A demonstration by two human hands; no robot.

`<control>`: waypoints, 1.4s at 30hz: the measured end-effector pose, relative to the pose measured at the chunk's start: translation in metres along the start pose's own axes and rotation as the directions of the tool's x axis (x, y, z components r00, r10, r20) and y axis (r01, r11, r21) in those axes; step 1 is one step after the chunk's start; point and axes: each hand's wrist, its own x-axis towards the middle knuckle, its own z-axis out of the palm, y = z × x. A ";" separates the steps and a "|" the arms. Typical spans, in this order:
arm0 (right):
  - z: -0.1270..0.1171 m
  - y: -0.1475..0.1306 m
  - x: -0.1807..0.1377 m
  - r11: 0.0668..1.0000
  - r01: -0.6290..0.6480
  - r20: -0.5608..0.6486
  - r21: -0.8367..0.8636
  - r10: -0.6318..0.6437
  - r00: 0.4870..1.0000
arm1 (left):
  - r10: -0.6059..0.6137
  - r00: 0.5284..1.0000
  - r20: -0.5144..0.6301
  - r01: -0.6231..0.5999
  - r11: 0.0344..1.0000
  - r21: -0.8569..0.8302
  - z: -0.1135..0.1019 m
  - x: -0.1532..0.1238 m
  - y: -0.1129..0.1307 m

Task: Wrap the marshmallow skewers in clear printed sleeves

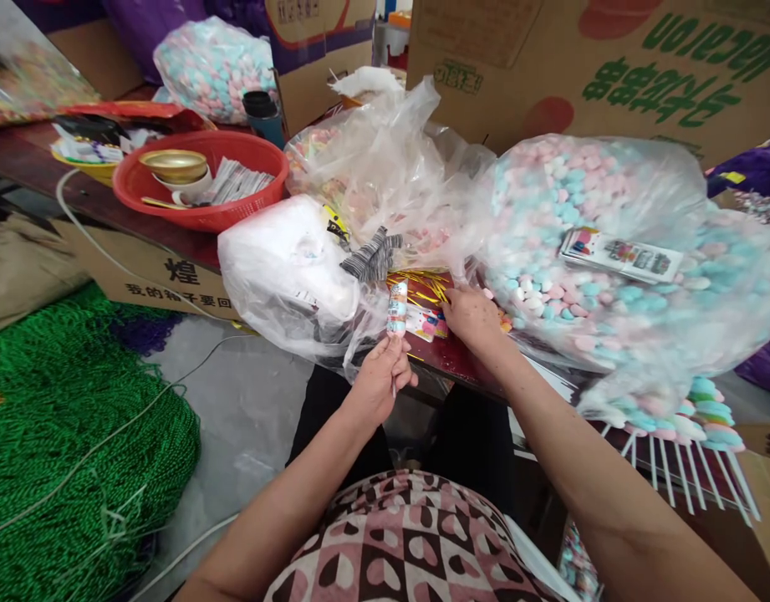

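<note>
My left hand (381, 380) grips the white stick of a wrapped lollipop (396, 308) and holds it upright in front of the table edge. My right hand (472, 318) reaches onto the table and touches a small pile of printed wrappers (425, 323) beside a bundle of gold twist ties (419, 283). A large clear bag of pink, blue and white candies (585, 251) lies just right of that hand. A white plastic bag (284, 259) sits left of the lollipop.
A red basin (200, 213) with a gold bowl (173, 164) stands at the back left. Finished lollipops on white sticks (685, 435) lie at the right edge. Cardboard boxes (610, 67) line the back. A green bead heap (64, 418) covers the floor at left.
</note>
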 end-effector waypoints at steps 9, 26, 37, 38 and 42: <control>0.010 0.004 0.012 0.995 -0.066 0.021 0.076 0.064 0.998 | 0.022 1.000 -0.012 -0.022 0.999 -0.027 0.002 -0.001 0.005; 0.007 -0.009 0.015 0.988 -0.151 0.059 0.021 0.149 0.987 | 0.031 0.999 0.010 -0.031 0.999 -0.019 0.002 0.000 0.000; 0.020 0.022 0.007 0.704 -0.104 -0.041 0.703 0.186 0.982 | 0.024 1.000 0.009 -0.024 1.000 -0.018 -0.001 0.002 -0.001; 0.021 0.022 0.005 0.623 -0.108 -0.024 0.774 0.200 0.979 | 0.024 1.000 0.012 -0.024 1.000 -0.010 -0.001 0.002 -0.001; 0.012 0.018 -0.010 0.412 -0.135 0.055 0.901 0.199 0.978 | 0.024 0.999 0.031 -0.026 0.999 0.043 0.003 0.002 0.000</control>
